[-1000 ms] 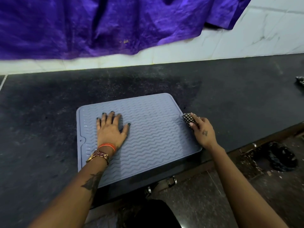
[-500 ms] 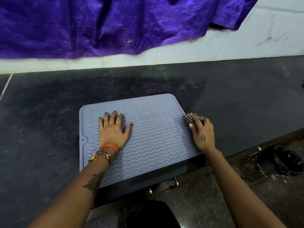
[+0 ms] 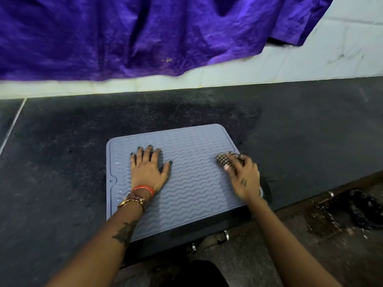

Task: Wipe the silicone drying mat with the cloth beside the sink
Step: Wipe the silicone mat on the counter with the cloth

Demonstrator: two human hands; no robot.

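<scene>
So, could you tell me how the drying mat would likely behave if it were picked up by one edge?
The drying mat looks thin and lies flat, so it would probably flop. The left hand pressing it suggests it could slide.

Dark speckled stone counter [image 3: 62, 162] under both hands; beyond them, white tiled wall [image 3: 331, 59] draped with purple cloth [image 3: 145, 34]; below, brown floor [image 3: 310, 245].

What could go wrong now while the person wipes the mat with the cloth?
1. The mat hangs a little over the front edge of the counter; a hard stroke might pull it off, though the left hand presses it flat.
2. The cloth is bunched small in the right hand, so strokes may miss parts.
</scene>
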